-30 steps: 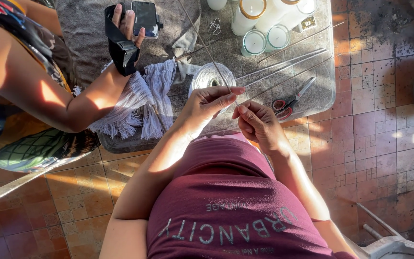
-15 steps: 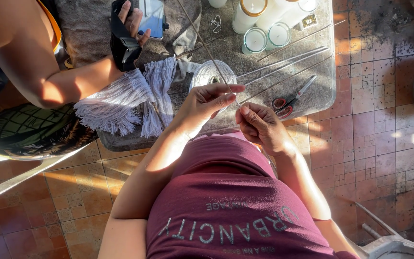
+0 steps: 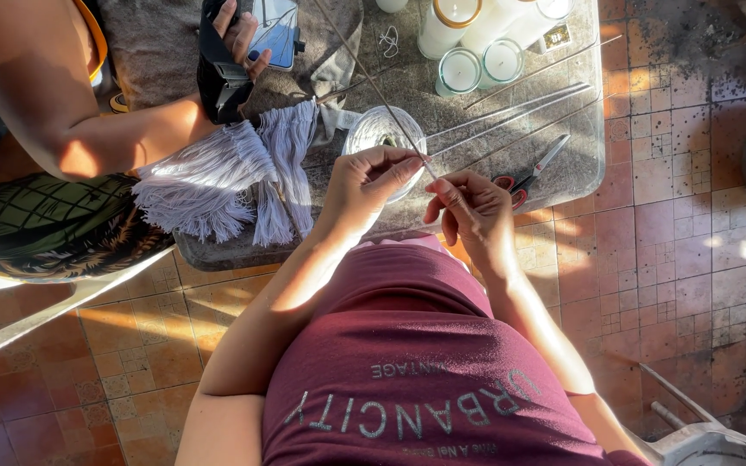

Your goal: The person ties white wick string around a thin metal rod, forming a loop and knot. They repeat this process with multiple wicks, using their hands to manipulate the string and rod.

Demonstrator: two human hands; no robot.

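Both hands sit lower in the frame than a second ago, grips unchanged. The left hand (image 3: 364,185) and right hand (image 3: 468,211) have fingers pinched on a thin stiff rod (image 3: 382,95) at centre, over a clear cup (image 3: 382,134). Beyond: soft fringe (image 3: 226,177), scissors (image 3: 533,173), candles (image 3: 477,62) on the stone bench (image 3: 563,147).

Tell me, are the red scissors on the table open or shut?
Shut. The scissors lie flat on the table, blades together in one straight line, red handles beside the right hand.

Thin straight stick (image 3: 390,108) slants across the table.
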